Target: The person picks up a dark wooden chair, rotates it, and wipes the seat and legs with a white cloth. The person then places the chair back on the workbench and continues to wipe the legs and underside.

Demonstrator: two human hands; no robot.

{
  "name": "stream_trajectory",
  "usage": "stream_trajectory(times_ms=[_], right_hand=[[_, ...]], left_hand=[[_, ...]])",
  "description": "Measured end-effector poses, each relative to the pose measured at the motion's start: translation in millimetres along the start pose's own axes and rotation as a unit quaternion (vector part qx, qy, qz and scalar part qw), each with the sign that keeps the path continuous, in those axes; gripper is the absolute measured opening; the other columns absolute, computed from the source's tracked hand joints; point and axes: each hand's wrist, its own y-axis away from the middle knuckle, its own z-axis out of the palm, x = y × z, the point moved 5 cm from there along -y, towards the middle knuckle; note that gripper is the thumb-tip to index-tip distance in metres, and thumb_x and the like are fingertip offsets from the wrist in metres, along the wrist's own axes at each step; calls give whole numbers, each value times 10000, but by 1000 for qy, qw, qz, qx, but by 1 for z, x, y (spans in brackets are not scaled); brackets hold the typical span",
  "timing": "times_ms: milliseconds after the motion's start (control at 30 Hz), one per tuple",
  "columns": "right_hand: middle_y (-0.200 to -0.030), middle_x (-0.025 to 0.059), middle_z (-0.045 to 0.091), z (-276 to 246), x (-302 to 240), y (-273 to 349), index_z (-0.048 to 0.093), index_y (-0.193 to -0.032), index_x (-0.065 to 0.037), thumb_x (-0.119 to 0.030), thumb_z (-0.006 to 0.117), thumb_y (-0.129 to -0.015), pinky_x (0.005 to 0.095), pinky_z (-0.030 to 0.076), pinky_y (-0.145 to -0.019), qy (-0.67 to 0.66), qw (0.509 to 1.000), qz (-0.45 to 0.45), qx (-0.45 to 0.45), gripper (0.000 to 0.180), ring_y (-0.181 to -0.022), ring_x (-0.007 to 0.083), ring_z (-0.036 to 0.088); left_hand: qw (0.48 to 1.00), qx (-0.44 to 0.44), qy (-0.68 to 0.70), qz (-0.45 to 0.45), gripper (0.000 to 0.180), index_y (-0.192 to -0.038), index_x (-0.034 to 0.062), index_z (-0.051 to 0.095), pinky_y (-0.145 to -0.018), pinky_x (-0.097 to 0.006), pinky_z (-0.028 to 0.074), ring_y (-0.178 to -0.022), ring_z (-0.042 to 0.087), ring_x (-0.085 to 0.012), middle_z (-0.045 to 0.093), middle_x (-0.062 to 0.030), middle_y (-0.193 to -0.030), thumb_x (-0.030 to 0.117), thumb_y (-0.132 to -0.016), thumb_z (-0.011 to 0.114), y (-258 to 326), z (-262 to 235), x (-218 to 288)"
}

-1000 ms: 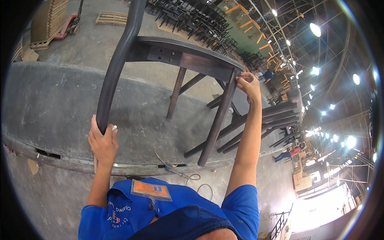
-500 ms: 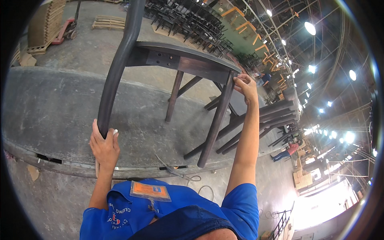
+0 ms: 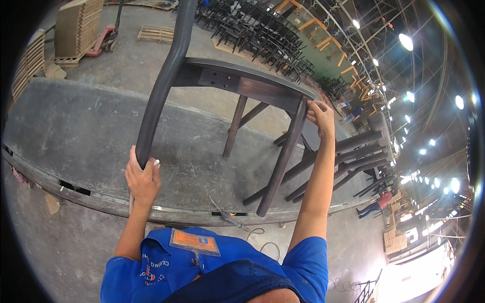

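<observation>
A dark-stained wooden chair [image 3: 262,92] stands tilted on a long grey work surface [image 3: 76,131], its seat frame side turned toward me. My left hand [image 3: 143,179] is wrapped round the low end of its long curved back leg [image 3: 156,108]. A small white bit [image 3: 157,162] shows by that thumb; I cannot make out what it is. My right hand [image 3: 321,117] has its fingers closed at the seat corner, where the front leg [image 3: 285,156] joins. Several bolt holes [image 3: 221,79] show in the side rail.
More dark chairs [image 3: 353,151] lie close behind my right forearm. A cable [image 3: 230,216] hangs over the near edge. Beyond are a pallet [image 3: 155,34], a red pallet jack [image 3: 103,41], stacked boards [image 3: 78,28] and rows of chairs [image 3: 252,33]. A person [image 3: 378,203] stands at far right.
The whole view has shifted slightly, so the chair and surroundings sit a little further right and lower. Both hands keep their places on the chair.
</observation>
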Motion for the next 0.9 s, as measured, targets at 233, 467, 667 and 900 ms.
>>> stream_trajectory(times_ms=[233, 467, 667, 900], right_hand=[[-784, 58, 628, -2, -4, 6, 666, -888, 37, -233, 724, -757, 233, 534, -629, 34, 999, -14, 15, 305, -663, 119, 610], [-720, 77, 657, 1, -14, 10, 683, -851, 37, -308, 724, -734, 247, 522, -616, 166, 982, -38, 83, 366, -629, 117, 625], [-917, 149, 655, 6, 13, 13, 634, -1036, 63, -422, 710, -780, 294, 502, -762, 123, 986, -101, 58, 553, -849, 212, 642], [-945, 122, 567, 42, 96, 73, 341, -1331, 21, -285, 698, -828, 278, 504, -575, -84, 993, -78, 7, 689, -702, 187, 631]], left_hand=[[1000, 11, 1, 7, 156, -913, 97, 659, -788, -429, 438, -1004, 540, -356, 407, -250, -1348, 194, -792, 670, 4, -2, -1], [1000, 9, 8, 2, 151, -909, 104, 659, -797, -427, 438, -1013, 539, -357, 414, -248, -1343, 197, -792, 672, 3, -6, -1], [1000, 4, 10, -5, 174, -910, 107, 659, -824, -435, 438, -1033, 533, -357, 411, -240, -1348, 216, -777, 689, 2, -8, -4], [1000, 27, 13, -5, 202, -917, 110, 647, -896, -448, 424, -1152, 481, -368, 397, -220, -1367, 193, -747, 715, -4, -7, -7]])
